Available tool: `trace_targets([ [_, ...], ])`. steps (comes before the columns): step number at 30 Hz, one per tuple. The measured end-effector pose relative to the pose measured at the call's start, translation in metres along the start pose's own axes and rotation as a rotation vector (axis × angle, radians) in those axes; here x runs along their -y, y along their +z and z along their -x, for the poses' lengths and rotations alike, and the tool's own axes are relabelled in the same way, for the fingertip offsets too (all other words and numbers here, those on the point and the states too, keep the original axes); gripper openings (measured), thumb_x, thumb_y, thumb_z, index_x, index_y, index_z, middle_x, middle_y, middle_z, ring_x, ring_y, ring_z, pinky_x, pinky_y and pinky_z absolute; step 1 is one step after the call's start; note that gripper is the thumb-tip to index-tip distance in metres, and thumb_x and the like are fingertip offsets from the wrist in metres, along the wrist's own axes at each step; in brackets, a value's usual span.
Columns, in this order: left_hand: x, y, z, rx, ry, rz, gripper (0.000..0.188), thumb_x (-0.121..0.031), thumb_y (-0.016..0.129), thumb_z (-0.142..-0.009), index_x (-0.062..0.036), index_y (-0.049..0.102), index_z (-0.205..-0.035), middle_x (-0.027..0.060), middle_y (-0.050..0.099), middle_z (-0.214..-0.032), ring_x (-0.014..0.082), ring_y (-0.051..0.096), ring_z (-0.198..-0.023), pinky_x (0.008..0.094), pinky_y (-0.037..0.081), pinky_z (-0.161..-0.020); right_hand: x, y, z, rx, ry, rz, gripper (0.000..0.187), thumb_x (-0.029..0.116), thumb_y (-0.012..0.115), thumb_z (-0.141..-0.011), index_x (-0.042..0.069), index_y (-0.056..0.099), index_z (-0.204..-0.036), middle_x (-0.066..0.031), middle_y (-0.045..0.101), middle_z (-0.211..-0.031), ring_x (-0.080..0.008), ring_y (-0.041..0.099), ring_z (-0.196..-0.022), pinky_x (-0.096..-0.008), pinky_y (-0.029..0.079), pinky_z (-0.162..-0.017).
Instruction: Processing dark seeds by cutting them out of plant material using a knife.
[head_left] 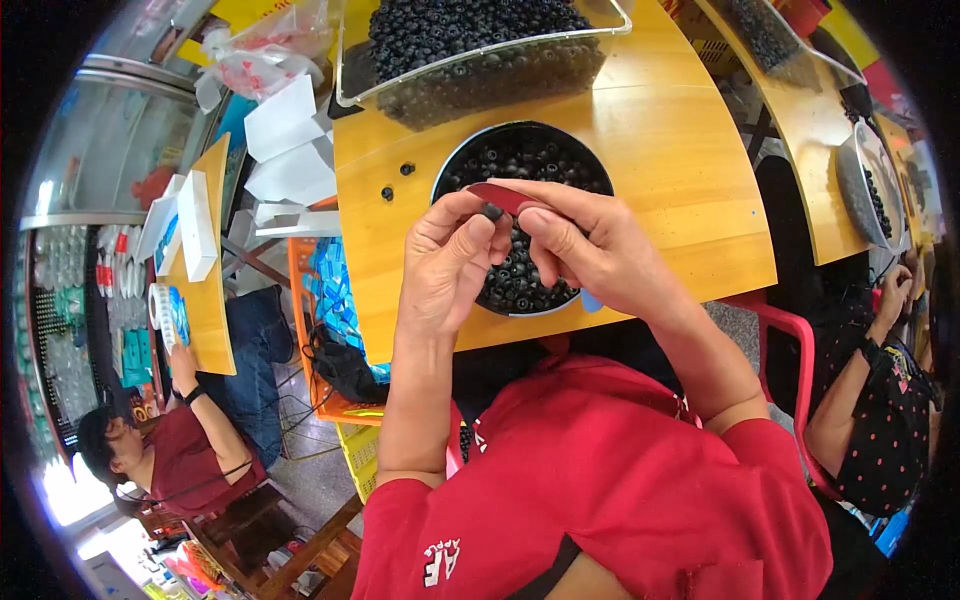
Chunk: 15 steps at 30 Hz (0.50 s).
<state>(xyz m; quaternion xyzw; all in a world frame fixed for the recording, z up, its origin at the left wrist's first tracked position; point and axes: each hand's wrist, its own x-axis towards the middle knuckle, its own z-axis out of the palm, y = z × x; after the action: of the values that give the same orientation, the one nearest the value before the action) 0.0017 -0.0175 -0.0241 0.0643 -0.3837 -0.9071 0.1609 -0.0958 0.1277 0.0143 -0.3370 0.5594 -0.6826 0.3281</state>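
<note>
My left hand [445, 255] pinches a small round black part [492, 211] between thumb and fingertips. In my right hand [600, 250] is a flat dark red piece [500, 197], its far end touching the left fingers; what kind of tool or part it is I cannot make out. Both hands meet above a round bowl [607, 172] filled with many small black ring-like parts [525, 265]. Part of the bowl lies hidden under my hands.
A clear plastic bin [490, 55] heaped with the same black parts stands at the table's far side. Two loose parts [397, 180] lie left of the bowl on the wooden table [690, 190]. White boxes [285, 140] and an orange crate [305, 270] are at left. People sit on both sides.
</note>
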Motion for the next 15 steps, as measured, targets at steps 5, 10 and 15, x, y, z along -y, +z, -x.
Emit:
trace_targets([
  [5,0.003,-0.008,0.0,0.042,0.006,0.045,0.022,-0.008,0.064,-0.085,-0.0047,0.063,-0.107,0.0113,0.065,-0.093,0.0164,0.058,-0.076,0.0253,0.046,-0.063,-0.003,-0.001,-0.002,0.042,0.091,-0.085,0.033,0.021,0.048,-0.097,0.007,0.054,-0.126,0.0038,0.052,-0.062,-0.0002,0.041,-0.049,-0.0158,0.031,-0.043],
  [10,0.003,-0.004,-0.002,0.1,-0.017,0.1,0.021,-0.008,0.063,-0.086,-0.0055,0.064,-0.107,0.0114,0.065,-0.091,0.0161,0.057,-0.074,0.0248,0.045,-0.062,0.003,-0.012,0.001,0.106,0.173,-0.179,0.032,0.021,0.048,-0.097,0.004,0.056,-0.124,0.0032,0.054,-0.069,-0.0024,0.045,-0.054,-0.0178,0.035,-0.047],
  [15,0.004,0.001,-0.003,0.075,-0.014,0.096,0.021,-0.009,0.063,-0.086,-0.0061,0.064,-0.107,0.0106,0.064,-0.09,0.0159,0.057,-0.074,0.0249,0.045,-0.061,0.008,-0.006,0.002,0.104,0.114,-0.128,0.036,0.024,0.047,-0.097,0.006,0.051,-0.129,0.0034,0.051,-0.06,0.0003,0.04,-0.048,-0.0158,0.029,-0.042],
])
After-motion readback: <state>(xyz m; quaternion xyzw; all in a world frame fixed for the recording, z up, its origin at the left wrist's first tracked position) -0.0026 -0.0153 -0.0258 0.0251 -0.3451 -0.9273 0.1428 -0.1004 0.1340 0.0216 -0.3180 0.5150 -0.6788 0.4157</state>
